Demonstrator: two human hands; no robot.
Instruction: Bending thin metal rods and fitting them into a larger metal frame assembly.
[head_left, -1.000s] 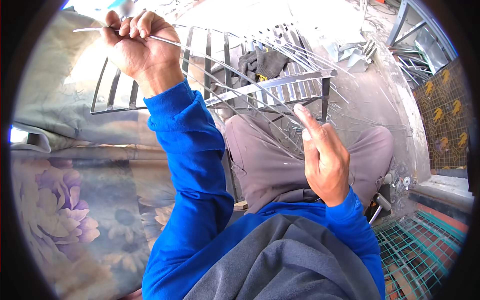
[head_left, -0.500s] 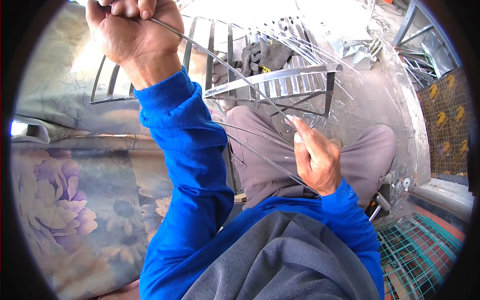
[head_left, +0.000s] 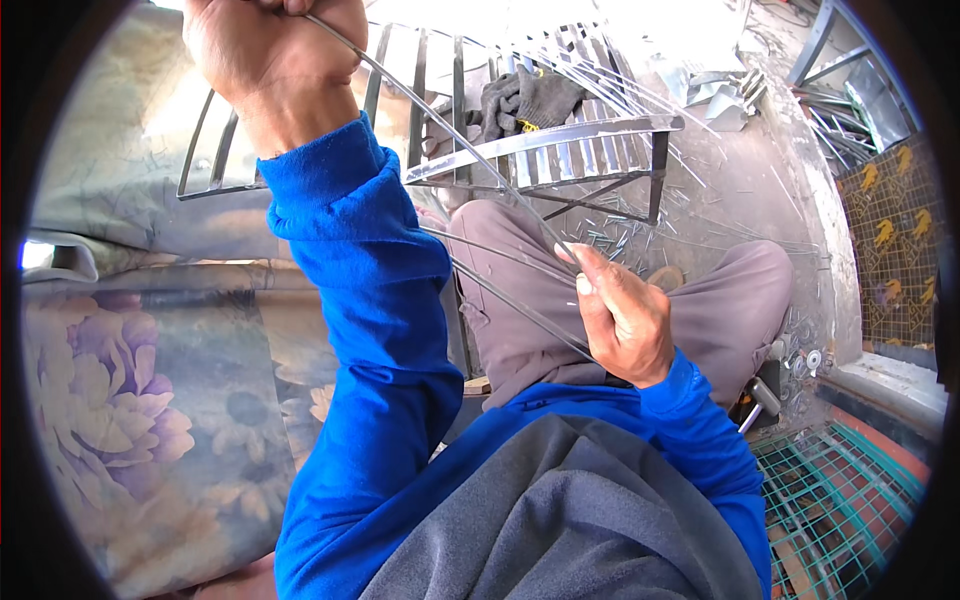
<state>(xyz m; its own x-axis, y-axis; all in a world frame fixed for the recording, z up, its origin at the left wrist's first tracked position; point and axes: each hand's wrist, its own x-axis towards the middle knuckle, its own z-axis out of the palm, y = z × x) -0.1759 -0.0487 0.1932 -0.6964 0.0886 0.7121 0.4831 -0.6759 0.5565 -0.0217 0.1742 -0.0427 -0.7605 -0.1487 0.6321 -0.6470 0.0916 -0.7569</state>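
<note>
A thin grey metal rod (head_left: pixel 455 132) slants from the upper left down to the middle. Its far part is in my left hand (head_left: pixel 275 45), raised at the top edge with the fingers closed and partly cut off by the picture's edge. Over my lap, my right hand (head_left: pixel 632 322) pinches the lower part of the rod between thumb and fingers. Two more thin rods (head_left: pixel 515 295) cross my thighs beneath it, running from behind my left sleeve toward my right hand. Whether that hand also grips them is hidden.
Ahead stands a slatted metal bench (head_left: pixel 545 148) with dark gloves (head_left: pixel 530 100) and long thin rods (head_left: pixel 625 95) on it. Metal offcuts (head_left: pixel 625 235) litter the floor. A floral cloth (head_left: pixel 190 400) covers the left side. A green wire grid (head_left: pixel 840 480) and a hammer-like tool (head_left: pixel 765 397) lie right.
My left hand has risen slightly, so more of its fingers are cut off by the top edge. My right hand has shifted a little left, still pinching the rod.
</note>
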